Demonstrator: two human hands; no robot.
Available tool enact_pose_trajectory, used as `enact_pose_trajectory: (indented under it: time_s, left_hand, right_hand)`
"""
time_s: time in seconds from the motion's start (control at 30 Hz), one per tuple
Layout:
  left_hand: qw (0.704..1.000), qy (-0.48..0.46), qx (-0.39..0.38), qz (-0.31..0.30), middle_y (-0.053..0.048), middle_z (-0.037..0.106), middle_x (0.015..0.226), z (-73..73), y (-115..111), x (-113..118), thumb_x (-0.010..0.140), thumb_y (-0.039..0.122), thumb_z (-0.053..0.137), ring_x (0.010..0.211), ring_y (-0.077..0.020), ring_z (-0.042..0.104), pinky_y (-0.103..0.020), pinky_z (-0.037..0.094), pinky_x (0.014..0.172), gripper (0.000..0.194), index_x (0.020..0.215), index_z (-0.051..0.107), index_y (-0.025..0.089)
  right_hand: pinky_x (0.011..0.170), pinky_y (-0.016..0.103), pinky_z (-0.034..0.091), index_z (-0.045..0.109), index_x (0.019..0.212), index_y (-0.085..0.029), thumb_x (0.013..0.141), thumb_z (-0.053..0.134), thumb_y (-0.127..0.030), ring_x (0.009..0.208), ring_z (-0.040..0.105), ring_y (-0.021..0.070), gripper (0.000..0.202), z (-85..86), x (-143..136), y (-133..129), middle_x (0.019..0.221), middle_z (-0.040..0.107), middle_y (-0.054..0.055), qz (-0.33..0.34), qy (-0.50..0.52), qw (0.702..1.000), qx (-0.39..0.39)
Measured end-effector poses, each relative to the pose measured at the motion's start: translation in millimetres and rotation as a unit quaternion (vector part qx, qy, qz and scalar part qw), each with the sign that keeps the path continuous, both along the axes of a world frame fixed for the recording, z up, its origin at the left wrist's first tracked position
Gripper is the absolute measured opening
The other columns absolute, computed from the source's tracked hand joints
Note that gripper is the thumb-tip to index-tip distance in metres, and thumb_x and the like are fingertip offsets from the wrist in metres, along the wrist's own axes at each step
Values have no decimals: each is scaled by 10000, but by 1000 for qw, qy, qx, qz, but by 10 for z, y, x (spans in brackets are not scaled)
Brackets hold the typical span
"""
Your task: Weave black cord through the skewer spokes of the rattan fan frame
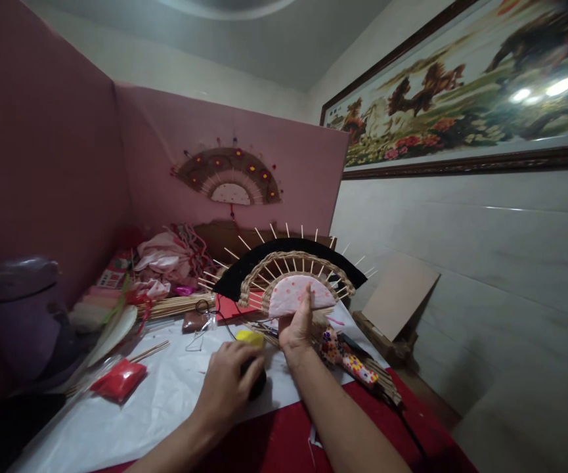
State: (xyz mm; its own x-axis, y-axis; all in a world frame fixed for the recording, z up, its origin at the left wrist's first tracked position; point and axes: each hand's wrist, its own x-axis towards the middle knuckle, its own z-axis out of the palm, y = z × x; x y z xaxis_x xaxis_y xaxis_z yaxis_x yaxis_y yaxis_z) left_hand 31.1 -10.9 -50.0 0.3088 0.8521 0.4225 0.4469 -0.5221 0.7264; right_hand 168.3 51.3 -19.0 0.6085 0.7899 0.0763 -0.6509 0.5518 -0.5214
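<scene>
My right hand [299,325] grips a half-round handmade fan [293,264] at its base, the thumb lying on the pink dotted pad. The fan stands upright, with a braided straw-coloured arc, a black band and thin sticks poking out beyond the rim. Lower and to the left, my left hand [232,374] is curled around a dark rounded lump [257,381], mostly hidden by the fingers. Just behind those fingers lies a yellow block [250,337]. The two hands are apart.
A finished-looking fan [234,174] hangs on the pink board. On the white sheet [150,394] lie a red packet [120,380], a brown packet [196,321] and bundled sticks [178,307]. Flowered fabric [345,358] lies right; a purple bin [18,315] stands left.
</scene>
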Motion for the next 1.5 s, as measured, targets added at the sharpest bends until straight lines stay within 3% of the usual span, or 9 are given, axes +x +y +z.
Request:
enact_pose_trajectory:
  time_s: [0.13, 0.27, 0.5, 0.73, 0.87, 0.93, 1.03, 1.13, 1.5]
  left_hand:
    - [987, 149, 52, -14, -61, 600, 1131, -223, -181, -208, 664, 151, 585, 993, -270, 523, -411, 409, 846, 591, 1221, 526, 341]
    - [995, 96, 34, 5, -91, 581, 1102, -194, -47, -461, 714, 197, 536, 969, -232, 545, -336, 448, 795, 546, 1254, 475, 249]
    - [953, 49, 78, 290, -149, 562, 1102, 308, 881, -925, 691, 357, 570, 1010, -283, 523, -368, 407, 854, 550, 1186, 514, 125]
    - [958, 83, 76, 264, -151, 621, 942, 456, 1543, -934, 717, 297, 558, 911, -299, 557, -342, 399, 745, 301, 949, 640, 123]
    - [977, 64, 51, 195, -93, 653, 804, 335, 1326, -685, 733, 298, 543, 762, -234, 588, -300, 398, 639, 187, 799, 661, 169]
    - [993, -10, -78, 88, -51, 631, 640, 252, 1094, -472, 694, 377, 606, 580, -170, 562, -252, 373, 511, 221, 710, 649, 160]
    - [908, -209, -351, -96, -48, 652, 705, 166, 723, -121, 632, 438, 688, 522, -111, 543, -192, 326, 418, 366, 844, 640, 144]
    - [806, -315, -479, -149, -25, 645, 680, 160, 482, 150, 659, 397, 701, 506, -76, 542, -167, 363, 427, 349, 894, 630, 149]
    - [753, -520, -388, -109, -26, 675, 706, 342, 324, 183, 603, 156, 748, 576, -99, 597, -183, 428, 488, 209, 765, 618, 130]
  right_hand:
    - [696, 275, 495, 544, 1010, -230, 709, 539, -543, 769, 610, 137, 434, 4, 4, 0, 866, 643, -26, 0, 2, 1000, -11]
    - [690, 272, 498, 558, 996, -218, 705, 567, -518, 748, 605, 132, 418, 5, 17, -12, 858, 638, -23, -8, 18, 1000, -2]
    - [687, 276, 517, 557, 1013, -235, 686, 622, -478, 793, 612, 134, 413, 13, 116, 12, 899, 643, -22, -67, 62, 996, -16]
    - [659, 252, 528, 543, 1011, -242, 718, 576, -511, 747, 616, 116, 399, -13, 140, 50, 857, 657, -41, -67, 20, 997, -20]
    - [679, 254, 524, 545, 1050, -232, 708, 586, -520, 785, 619, 121, 448, -7, 134, 77, 921, 652, -22, -49, 38, 998, -15]
    - [697, 254, 519, 540, 1069, -235, 703, 600, -509, 806, 621, 120, 461, -9, 107, 88, 948, 649, -21, -54, 44, 998, -8]
    - [706, 262, 517, 563, 1039, -211, 712, 582, -514, 805, 625, 130, 446, -30, 17, 82, 947, 654, -7, -47, 26, 998, -22]
    - [680, 258, 513, 563, 1012, -202, 725, 566, -516, 748, 618, 129, 425, -60, -107, 36, 874, 652, -16, -49, -4, 998, -25]
    - [605, 264, 452, 577, 781, -153, 740, 565, -453, 620, 542, 133, 304, -122, -330, -198, 680, 608, -5, -70, -211, 975, -16]
